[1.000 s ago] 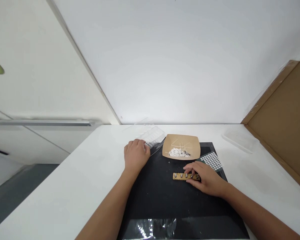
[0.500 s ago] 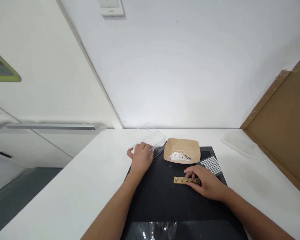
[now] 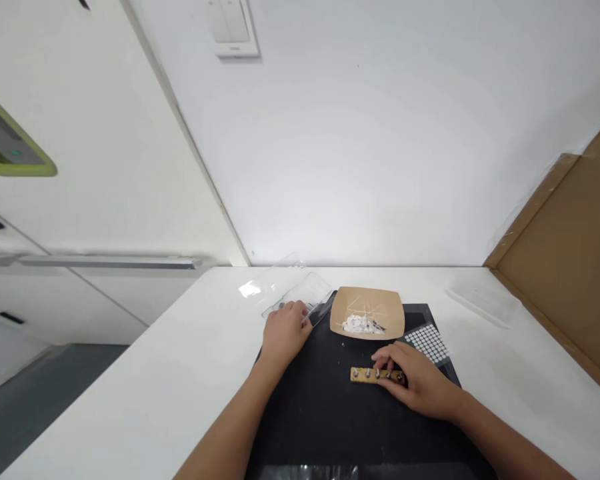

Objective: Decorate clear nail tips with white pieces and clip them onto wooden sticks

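On the black mat (image 3: 320, 413) lies a small tan strip (image 3: 361, 375) with several metal pieces standing in a row along it. My right hand (image 3: 415, 380) is closed over the strip's right end, thumb at its near edge and fingers at the far side. At the mat's far left corner my left hand (image 3: 286, 328) rests at a clear plastic box (image 3: 307, 290), fingers curled at its near edge; what they pinch, if anything, is hidden. Behind the strip stands a brown paper tray (image 3: 367, 299) holding white scraps and thin sticks.
A green card with white round dots (image 3: 427, 341) lies beyond my right hand. On the white table (image 3: 180, 373), a clear plastic lid (image 3: 480, 300) sits at the back right, beside a cardboard panel (image 3: 565, 267). Clear film (image 3: 280, 270) lies at the back left.
The whole view has shifted, so the scene sits lower in the picture. My left hand's fingers have drawn closer together at the plastic box. My right hand stays on the strip.
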Demonstrator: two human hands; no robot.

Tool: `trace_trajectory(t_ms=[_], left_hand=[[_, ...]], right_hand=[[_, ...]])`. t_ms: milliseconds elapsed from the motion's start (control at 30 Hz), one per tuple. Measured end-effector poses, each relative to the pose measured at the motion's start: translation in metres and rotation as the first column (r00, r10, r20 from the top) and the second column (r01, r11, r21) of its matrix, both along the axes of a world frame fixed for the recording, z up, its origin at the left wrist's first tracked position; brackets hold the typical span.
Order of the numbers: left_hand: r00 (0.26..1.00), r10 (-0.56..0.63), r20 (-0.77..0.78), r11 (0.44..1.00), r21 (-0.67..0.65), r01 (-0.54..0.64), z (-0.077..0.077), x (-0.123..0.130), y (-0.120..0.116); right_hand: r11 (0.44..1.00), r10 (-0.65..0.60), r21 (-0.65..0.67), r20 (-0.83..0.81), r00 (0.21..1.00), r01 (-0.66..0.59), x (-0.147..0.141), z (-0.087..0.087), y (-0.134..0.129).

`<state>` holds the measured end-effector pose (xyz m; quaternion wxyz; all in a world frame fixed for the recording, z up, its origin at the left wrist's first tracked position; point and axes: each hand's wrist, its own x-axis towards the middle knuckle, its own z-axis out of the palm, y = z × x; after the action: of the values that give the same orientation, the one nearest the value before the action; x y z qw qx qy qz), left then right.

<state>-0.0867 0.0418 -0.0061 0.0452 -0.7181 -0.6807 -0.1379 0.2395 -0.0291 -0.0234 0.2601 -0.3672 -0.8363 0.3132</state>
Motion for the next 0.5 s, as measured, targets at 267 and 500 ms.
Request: trace_trajectory(t_ms=[267, 500], left_hand=[[0.999, -0.038, -0.005, 0.999, -0.008, 0.037, 0.011, 0.005, -0.009], [0.995, 0.074, -0.063, 0.994, 0.088, -0.069, 0.02, -0.004, -0.008]], right_hand=[[1.0, -0.004, -0.026, 0.017, 1.0, 0.005, -0.001, 0.002, 0.0], [1.0, 0.021, 0.004, 0.07, 0.997, -0.021, -0.001, 0.004, 0.001]])
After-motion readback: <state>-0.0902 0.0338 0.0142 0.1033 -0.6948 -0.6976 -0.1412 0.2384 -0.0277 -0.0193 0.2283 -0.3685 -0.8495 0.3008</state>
